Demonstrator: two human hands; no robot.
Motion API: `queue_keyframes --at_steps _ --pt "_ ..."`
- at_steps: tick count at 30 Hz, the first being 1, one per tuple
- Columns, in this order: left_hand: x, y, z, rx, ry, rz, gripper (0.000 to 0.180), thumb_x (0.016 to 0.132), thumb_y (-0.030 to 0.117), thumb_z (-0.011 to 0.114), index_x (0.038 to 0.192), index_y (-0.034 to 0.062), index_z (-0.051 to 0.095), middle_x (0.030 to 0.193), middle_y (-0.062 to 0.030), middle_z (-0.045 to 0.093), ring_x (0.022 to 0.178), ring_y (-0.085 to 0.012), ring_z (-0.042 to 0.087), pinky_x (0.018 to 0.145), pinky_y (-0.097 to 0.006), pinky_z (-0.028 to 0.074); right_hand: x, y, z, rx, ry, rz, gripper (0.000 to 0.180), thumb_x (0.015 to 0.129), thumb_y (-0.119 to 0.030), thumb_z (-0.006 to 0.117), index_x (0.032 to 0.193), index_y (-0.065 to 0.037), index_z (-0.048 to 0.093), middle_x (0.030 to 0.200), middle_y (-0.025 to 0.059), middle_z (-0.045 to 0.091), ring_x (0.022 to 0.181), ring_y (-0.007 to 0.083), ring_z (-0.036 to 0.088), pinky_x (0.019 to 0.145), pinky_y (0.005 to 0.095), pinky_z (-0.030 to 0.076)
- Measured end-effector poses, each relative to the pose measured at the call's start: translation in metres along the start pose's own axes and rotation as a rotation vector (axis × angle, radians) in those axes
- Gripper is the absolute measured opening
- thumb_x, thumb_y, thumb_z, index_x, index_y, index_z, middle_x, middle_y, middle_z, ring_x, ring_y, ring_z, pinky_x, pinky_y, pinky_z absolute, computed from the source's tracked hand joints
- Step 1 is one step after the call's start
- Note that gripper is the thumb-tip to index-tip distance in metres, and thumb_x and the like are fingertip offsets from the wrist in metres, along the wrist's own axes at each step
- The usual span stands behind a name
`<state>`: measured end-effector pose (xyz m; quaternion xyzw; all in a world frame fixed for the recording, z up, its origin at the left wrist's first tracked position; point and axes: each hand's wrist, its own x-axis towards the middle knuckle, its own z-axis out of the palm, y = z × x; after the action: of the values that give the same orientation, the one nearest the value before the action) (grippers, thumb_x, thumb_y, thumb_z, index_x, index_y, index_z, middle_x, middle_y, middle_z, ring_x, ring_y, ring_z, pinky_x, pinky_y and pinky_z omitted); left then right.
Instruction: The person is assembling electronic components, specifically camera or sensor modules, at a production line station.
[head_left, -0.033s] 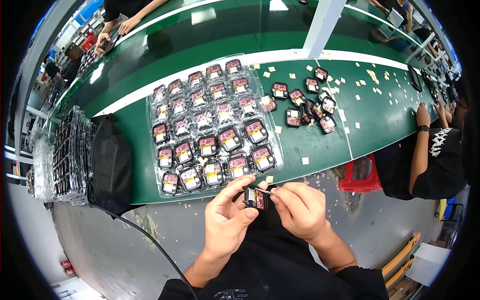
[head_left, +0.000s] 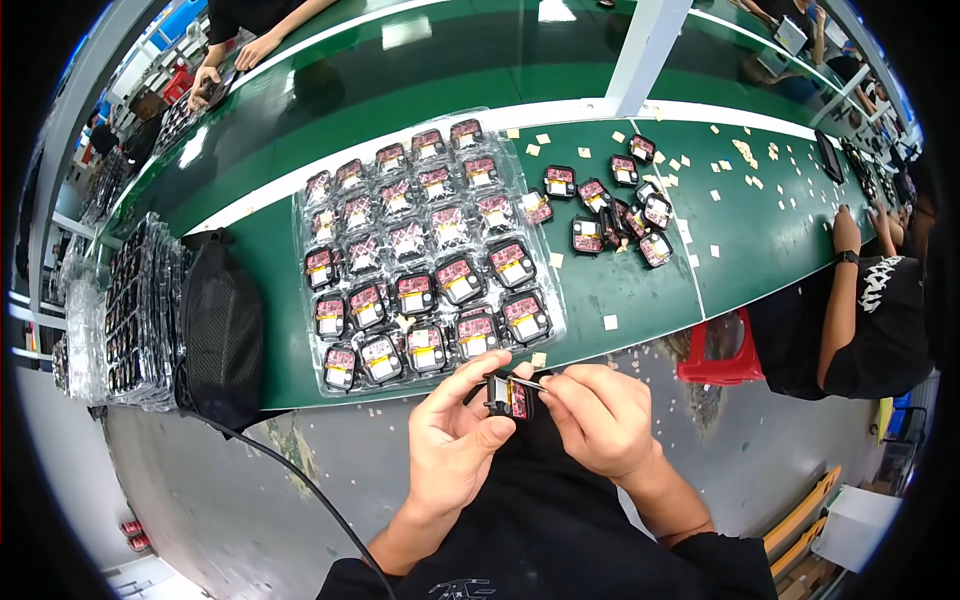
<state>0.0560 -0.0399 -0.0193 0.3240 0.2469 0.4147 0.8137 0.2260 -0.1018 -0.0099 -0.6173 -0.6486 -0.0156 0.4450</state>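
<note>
Green tabletop (head_left: 600, 285) ahead, my left fingers (head_left: 468, 379) clasp a case (head_left: 517, 401), seemingly steadying it while right fingers (head_left: 566, 412) pinch a tool (head_left: 528, 383).

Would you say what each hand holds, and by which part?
The left hand holds a black-cased module by its edges; the right hand pinches a slim tool near its right end.

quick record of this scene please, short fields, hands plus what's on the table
left grip: left hand holding a small black-framed part
right grip: right hand pinching a slim tool, tip at the part; contact unclear
surface: green table
tray: clear plastic tray with rows of similar parts
loose: jumbled parts right of the tray
scattered: pale squares
left side: black mesh bag beside stacked clear trays
</note>
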Motion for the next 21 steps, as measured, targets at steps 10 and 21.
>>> queue_keyframes --at_steps 10,21 --pt "0.011 0.027 -0.022 0.096 -0.069 0.140 0.061 0.084 0.011 0.086 0.135 -0.0059 0.058 0.128 -0.0228 0.066 0.124 -0.0345 0.064 0.109 -0.045 0.050 0.021 0.054 0.006 -0.035 0.119 0.290 0.018 0.091 -0.004 0.073 0.107 -0.001 0.068 0.095 0.0135 0.064 0.075 0.0341 0.067 0.063 0.0423 0.054" --pt "0.076 0.088 -0.039 1.146 0.208 0.486 0.020 0.085 -0.015 0.068 0.100 -0.0044 0.060 0.124 -0.0128 0.056 0.129 -0.0285 0.060 0.107 -0.037 0.052 0.021 0.065 0.016 -0.350 -0.114 0.478 0.030 0.090 -0.025 0.078 0.110 -0.007 0.065 0.115 0.0120 0.059 0.083 0.0355 0.069 0.068 0.0485 0.055"
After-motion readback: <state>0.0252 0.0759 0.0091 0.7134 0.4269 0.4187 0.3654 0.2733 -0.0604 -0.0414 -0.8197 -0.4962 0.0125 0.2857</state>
